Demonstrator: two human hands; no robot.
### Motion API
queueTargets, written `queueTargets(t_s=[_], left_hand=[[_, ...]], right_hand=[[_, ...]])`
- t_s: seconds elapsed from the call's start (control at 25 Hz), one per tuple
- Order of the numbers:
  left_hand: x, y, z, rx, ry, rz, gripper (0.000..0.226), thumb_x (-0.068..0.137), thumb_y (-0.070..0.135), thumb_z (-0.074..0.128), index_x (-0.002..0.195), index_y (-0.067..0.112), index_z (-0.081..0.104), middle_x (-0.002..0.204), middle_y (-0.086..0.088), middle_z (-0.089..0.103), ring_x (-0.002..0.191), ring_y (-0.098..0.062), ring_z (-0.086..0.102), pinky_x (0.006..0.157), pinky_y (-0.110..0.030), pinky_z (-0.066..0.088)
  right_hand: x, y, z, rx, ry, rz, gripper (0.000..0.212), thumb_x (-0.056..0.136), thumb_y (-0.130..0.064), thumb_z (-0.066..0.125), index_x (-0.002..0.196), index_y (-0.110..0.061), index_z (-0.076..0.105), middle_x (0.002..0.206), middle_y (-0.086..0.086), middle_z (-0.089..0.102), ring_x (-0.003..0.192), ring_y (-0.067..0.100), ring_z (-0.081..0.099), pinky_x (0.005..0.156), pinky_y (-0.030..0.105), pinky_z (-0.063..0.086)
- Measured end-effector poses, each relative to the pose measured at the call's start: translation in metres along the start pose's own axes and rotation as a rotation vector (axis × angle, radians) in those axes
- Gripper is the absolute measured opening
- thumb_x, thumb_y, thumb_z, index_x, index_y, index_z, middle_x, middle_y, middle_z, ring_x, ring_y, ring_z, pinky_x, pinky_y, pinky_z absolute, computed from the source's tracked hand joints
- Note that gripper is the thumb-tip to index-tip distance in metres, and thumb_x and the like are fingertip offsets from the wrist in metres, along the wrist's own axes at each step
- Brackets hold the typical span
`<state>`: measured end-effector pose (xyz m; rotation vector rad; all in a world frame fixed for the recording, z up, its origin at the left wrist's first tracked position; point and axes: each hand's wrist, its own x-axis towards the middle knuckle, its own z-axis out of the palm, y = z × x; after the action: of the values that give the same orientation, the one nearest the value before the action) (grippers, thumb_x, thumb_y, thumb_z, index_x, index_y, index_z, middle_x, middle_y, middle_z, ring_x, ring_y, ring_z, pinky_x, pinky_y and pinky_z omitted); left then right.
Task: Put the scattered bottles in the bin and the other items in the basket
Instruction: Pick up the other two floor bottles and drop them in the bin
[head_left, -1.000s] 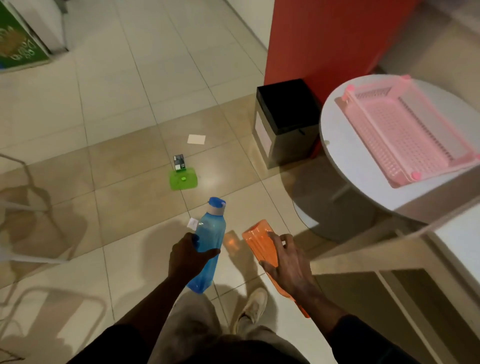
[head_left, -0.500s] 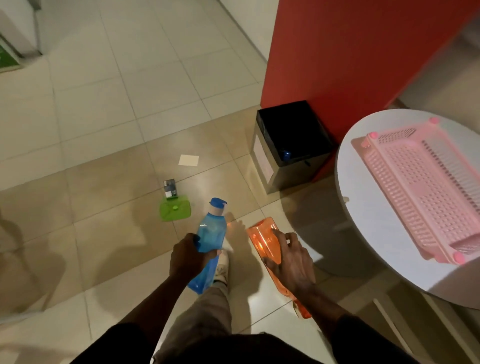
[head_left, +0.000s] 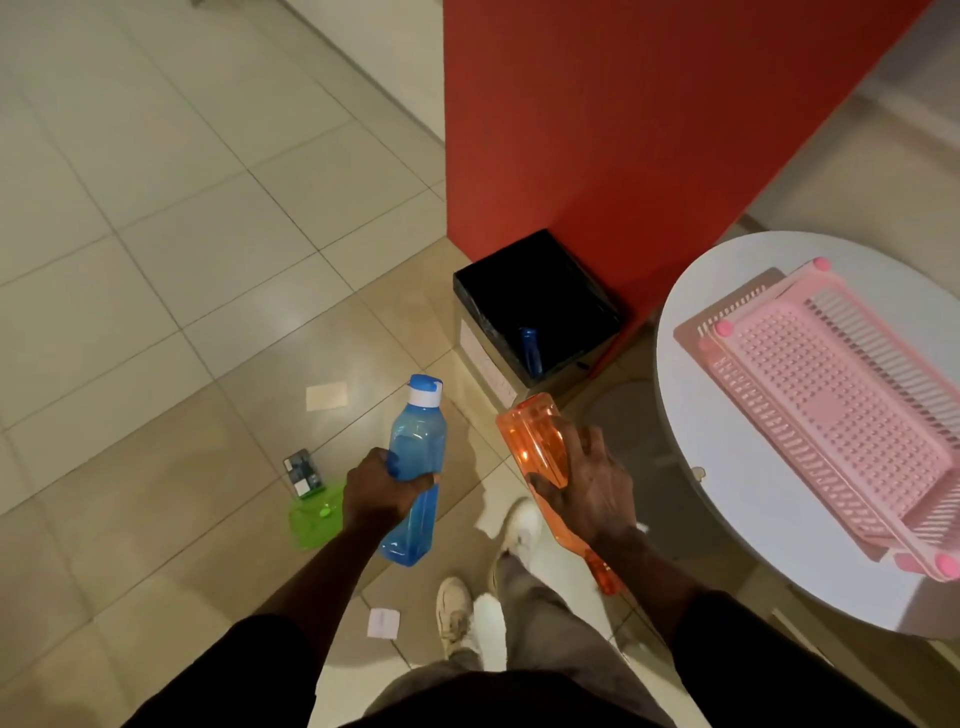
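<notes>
Bottles ride one per hand, the blue bottle (head_left: 415, 467) gripped in the left hand (head_left: 382, 491) and the orange bottle (head_left: 540, 457) in the right hand (head_left: 587, 493), both carried low toward the black bin (head_left: 561, 291) just ahead, apparently for dropping together.

The tiled floor (head_left: 171, 270) carries a black-lined bin (head_left: 535, 306) against the red wall, a green lid (head_left: 311, 522) touching a small dark box (head_left: 304, 473), and two paper scraps (head_left: 326, 396). The round white surface (head_left: 737, 530) bears a pink basket (head_left: 841, 415).
</notes>
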<state>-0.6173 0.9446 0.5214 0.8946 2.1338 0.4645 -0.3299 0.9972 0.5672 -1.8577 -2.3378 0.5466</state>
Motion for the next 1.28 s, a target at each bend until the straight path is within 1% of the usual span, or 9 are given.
queueTargets(t_s=[0.16, 0.36, 0.52, 0.6, 0.72, 0.8, 1.0, 1.2, 1.28], left_hand=[[0.046, 0.035, 0.008, 0.054, 0.041, 0.073, 0.074, 0.069, 0.058, 0.092, 0.117, 0.009, 0.065, 0.098, -0.002, 0.071, 0.087, -0.021, 0.07, 0.077, -0.036, 0.062], [0.105, 0.08, 0.003, 0.145, 0.037, 0.052, 0.078, 0.068, 0.063, 0.09, 0.12, 0.009, 0.066, 0.103, -0.002, 0.074, 0.091, -0.019, 0.071, 0.081, -0.033, 0.058], [0.156, 0.136, -0.013, 0.172, 0.052, 0.062, 0.081, 0.069, 0.065, 0.088, 0.125, 0.01, 0.066, 0.109, -0.003, 0.076, 0.095, -0.02, 0.072, 0.083, -0.034, 0.057], [0.185, 0.167, -0.019, 0.142, 0.075, 0.091, 0.081, 0.068, 0.065, 0.089, 0.125, 0.012, 0.066, 0.11, -0.001, 0.076, 0.095, -0.019, 0.073, 0.084, -0.036, 0.059], [0.219, 0.208, -0.018, 0.118, 0.033, 0.135, 0.077, 0.068, 0.064, 0.089, 0.123, 0.014, 0.066, 0.107, 0.002, 0.076, 0.09, -0.015, 0.073, 0.08, -0.034, 0.06], [0.242, 0.232, -0.013, 0.138, -0.017, 0.174, 0.076, 0.07, 0.065, 0.088, 0.123, 0.015, 0.066, 0.106, 0.002, 0.076, 0.088, -0.013, 0.072, 0.075, -0.028, 0.058], [0.309, 0.267, 0.006, 0.198, -0.183, 0.231, 0.079, 0.073, 0.073, 0.081, 0.124, 0.014, 0.067, 0.104, 0.002, 0.075, 0.09, -0.015, 0.072, 0.083, -0.039, 0.063], [0.388, 0.304, 0.02, 0.296, -0.375, 0.289, 0.08, 0.073, 0.077, 0.078, 0.121, 0.012, 0.068, 0.104, 0.001, 0.075, 0.093, -0.018, 0.072, 0.084, -0.042, 0.063], [0.415, 0.321, 0.029, 0.342, -0.447, 0.301, 0.07, 0.072, 0.076, 0.08, 0.105, 0.015, 0.069, 0.094, 0.002, 0.074, 0.087, -0.019, 0.073, 0.078, -0.041, 0.064]], right_hand=[[0.057, 0.013, 0.007, 0.007, 0.003, 0.027, 0.087, 0.086, -0.079, 0.048, 0.152, -0.023, 0.037, 0.136, 0.012, 0.054, 0.111, 0.033, 0.064, 0.091, 0.047, 0.056], [0.131, 0.026, 0.025, 0.036, -0.034, 0.065, 0.084, 0.086, -0.077, 0.056, 0.149, -0.026, 0.031, 0.136, 0.015, 0.054, 0.112, 0.033, 0.064, 0.089, 0.048, 0.059], [0.19, 0.032, 0.027, 0.116, -0.141, 0.087, 0.091, 0.09, -0.076, 0.051, 0.161, -0.024, 0.029, 0.152, 0.011, 0.045, 0.132, 0.029, 0.052, 0.106, 0.046, 0.048], [0.223, 0.033, 0.02, 0.137, -0.144, 0.081, 0.092, 0.088, -0.082, 0.041, 0.162, -0.028, 0.026, 0.146, 0.01, 0.048, 0.126, 0.027, 0.054, 0.101, 0.043, 0.05], [0.264, 0.034, 0.013, 0.158, -0.134, 0.14, 0.09, 0.088, -0.068, 0.063, 0.161, -0.034, 0.023, 0.136, 0.009, 0.05, 0.115, 0.025, 0.058, 0.093, 0.042, 0.054], [0.288, 0.033, 0.012, 0.165, -0.144, 0.189, 0.089, 0.087, -0.064, 0.068, 0.159, -0.035, 0.024, 0.135, 0.009, 0.049, 0.112, 0.026, 0.06, 0.09, 0.043, 0.056], [0.326, 0.034, 0.008, 0.012, -0.021, 0.325, 0.078, 0.088, -0.07, 0.061, 0.143, -0.018, 0.042, 0.121, 0.012, 0.058, 0.086, 0.029, 0.068, 0.066, 0.038, 0.061], [0.364, 0.025, -0.006, 0.069, 0.001, 0.611, 0.076, 0.088, -0.07, 0.06, 0.144, -0.022, 0.041, 0.127, 0.007, 0.054, 0.086, 0.029, 0.068, 0.068, 0.039, 0.06], [0.378, 0.022, -0.012, 0.088, 0.022, 0.676, 0.074, 0.088, -0.07, 0.061, 0.142, -0.023, 0.04, 0.127, 0.007, 0.055, 0.085, 0.032, 0.068, 0.067, 0.043, 0.061]])
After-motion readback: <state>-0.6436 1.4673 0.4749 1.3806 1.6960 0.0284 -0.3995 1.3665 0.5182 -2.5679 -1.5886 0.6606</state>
